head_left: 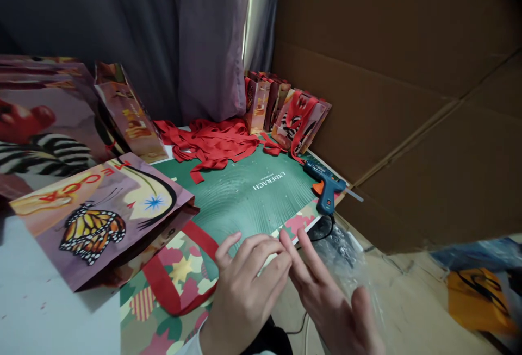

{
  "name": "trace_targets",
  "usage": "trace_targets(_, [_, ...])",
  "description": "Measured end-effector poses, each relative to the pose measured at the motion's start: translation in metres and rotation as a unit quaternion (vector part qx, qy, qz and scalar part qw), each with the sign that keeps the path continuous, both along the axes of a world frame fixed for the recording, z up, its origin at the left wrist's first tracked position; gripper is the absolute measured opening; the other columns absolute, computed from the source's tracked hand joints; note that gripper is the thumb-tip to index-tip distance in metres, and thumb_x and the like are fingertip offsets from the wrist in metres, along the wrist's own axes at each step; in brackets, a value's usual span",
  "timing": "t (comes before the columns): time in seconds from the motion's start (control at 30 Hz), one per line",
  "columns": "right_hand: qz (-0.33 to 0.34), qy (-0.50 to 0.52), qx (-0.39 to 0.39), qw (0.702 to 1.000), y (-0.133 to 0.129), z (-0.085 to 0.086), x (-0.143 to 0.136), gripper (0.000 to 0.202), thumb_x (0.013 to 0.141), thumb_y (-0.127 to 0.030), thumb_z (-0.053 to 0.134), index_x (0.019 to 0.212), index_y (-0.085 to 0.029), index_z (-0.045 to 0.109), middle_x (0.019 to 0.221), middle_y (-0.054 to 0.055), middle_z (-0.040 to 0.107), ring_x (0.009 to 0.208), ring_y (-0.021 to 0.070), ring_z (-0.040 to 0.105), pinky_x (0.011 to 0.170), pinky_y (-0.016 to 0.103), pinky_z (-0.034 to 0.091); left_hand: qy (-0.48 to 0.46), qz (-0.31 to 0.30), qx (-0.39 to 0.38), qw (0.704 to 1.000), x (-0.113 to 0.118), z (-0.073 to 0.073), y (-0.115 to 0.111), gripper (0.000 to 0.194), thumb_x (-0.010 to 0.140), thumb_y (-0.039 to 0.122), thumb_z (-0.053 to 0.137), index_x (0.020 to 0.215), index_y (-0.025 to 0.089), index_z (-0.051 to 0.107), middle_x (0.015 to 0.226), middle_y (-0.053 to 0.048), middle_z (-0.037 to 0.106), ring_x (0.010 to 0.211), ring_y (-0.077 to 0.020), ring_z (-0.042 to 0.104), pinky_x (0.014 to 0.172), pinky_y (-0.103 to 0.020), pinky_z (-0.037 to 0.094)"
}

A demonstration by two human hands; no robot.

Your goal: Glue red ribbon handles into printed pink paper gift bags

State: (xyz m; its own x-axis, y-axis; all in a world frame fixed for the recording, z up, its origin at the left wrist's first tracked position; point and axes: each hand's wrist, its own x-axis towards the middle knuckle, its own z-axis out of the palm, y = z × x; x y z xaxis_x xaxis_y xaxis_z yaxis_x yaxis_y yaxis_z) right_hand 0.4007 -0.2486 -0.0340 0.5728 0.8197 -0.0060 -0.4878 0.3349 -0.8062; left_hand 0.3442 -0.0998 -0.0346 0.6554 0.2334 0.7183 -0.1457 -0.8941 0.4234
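My left hand (248,281) is curled in front of me, its fingers bent together and their tips against the fingers of my right hand (326,295). Whatever lies between the left fingertips, if anything, is hidden. On the right hand, two fingers stretch out and the thumb stands apart. Left of my hands lies a paper gift bag (110,219) with a butterfly print. A red ribbon handle (175,290) loops out beside it over the patterned board. Beyond the hands, a blue glue gun (325,184) rests at the right edge of the green board (244,203).
A heap of red ribbon (216,140) lies at the back. Paper bags (44,126) stand at the left; more small bags (302,118) stand at the back right. A large cardboard sheet (408,99) walls the right side. Clear plastic (342,246) hangs below the glue gun.
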Motion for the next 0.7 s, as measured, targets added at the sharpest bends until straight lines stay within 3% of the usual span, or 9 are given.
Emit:
trace_targets(0.17, [-0.049, 0.031, -0.001, 0.998, 0.002, -0.002, -0.004, 0.079, 0.081, -0.076, 0.044, 0.143, -0.026, 0.045, 0.151, 0.005, 0.041, 0.145, 0.0266, 0.025, 0.119, 0.047, 0.009, 0.025, -0.025, 0.026, 0.999, 0.001, -0.002, 0.001, 0.018, 0.090, 0.014, 0.051, 0.093, 0.026, 0.064, 0.092, 0.003, 0.072, 0.092, -0.0131, 0.064, 0.105, -0.035, 0.021])
trace_targets(0.43, [-0.021, 0.057, 0.022, 0.998, 0.000, -0.005, 0.001, 0.079, 0.084, -0.074, 0.042, 0.144, -0.022, 0.045, 0.149, 0.008, 0.045, 0.142, 0.0252, 0.033, 0.119, 0.045, 0.012, 0.035, -0.045, 0.032, 0.998, 0.002, 0.001, 0.004, 0.018, 0.094, 0.017, 0.047, 0.088, 0.024, 0.063, 0.091, 0.004, 0.071, 0.092, -0.0129, 0.064, 0.091, -0.033, 0.026])
trace_targets(0.57, [-0.007, 0.079, 0.033, 0.996, 0.000, -0.005, 0.004, 0.079, 0.084, -0.073, 0.042, 0.143, -0.021, 0.046, 0.145, 0.010, 0.050, 0.140, 0.0249, 0.037, 0.118, 0.045, 0.015, 0.036, -0.031, 0.053, 0.997, 0.002, 0.000, 0.002, 0.019, 0.093, 0.014, 0.045, 0.090, 0.023, 0.062, 0.097, 0.002, 0.072, 0.093, -0.0139, 0.064, 0.092, -0.034, 0.027])
trace_targets(0.7, [0.019, 0.111, 0.030, 0.993, -0.001, -0.004, 0.009, 0.082, 0.082, -0.076, 0.041, 0.142, -0.021, 0.047, 0.139, 0.012, 0.056, 0.136, 0.0257, 0.043, 0.117, 0.047, 0.020, 0.029, -0.031, 0.020, 0.999, 0.005, -0.005, -0.003, 0.019, 0.090, 0.011, 0.046, 0.090, 0.023, 0.060, 0.096, 0.002, 0.071, 0.092, -0.0136, 0.063, 0.091, -0.033, 0.028])
